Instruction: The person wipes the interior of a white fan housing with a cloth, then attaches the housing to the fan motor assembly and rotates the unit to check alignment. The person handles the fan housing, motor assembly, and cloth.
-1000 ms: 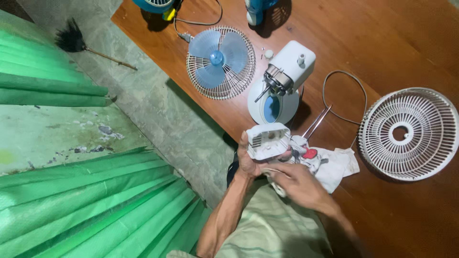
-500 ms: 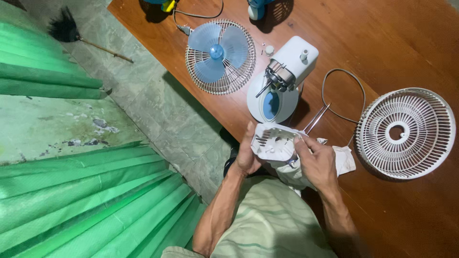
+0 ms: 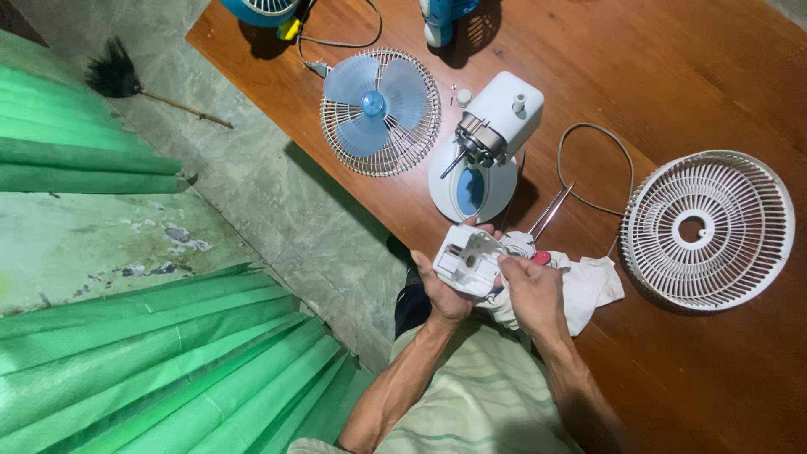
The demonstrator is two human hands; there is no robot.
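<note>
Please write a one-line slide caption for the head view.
Both hands hold a white plastic cover and cloth beside a dismantled fan on a wooden table.

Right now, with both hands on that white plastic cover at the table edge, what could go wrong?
1. The white cover is held by the left hand and right hand over the wooden table's edge; a slip could drop it to the floor.
2. Small loose parts lie beside the bare fan motor; they might roll off or get lost.
3. The cord loops near the white grille and could snag.
</note>
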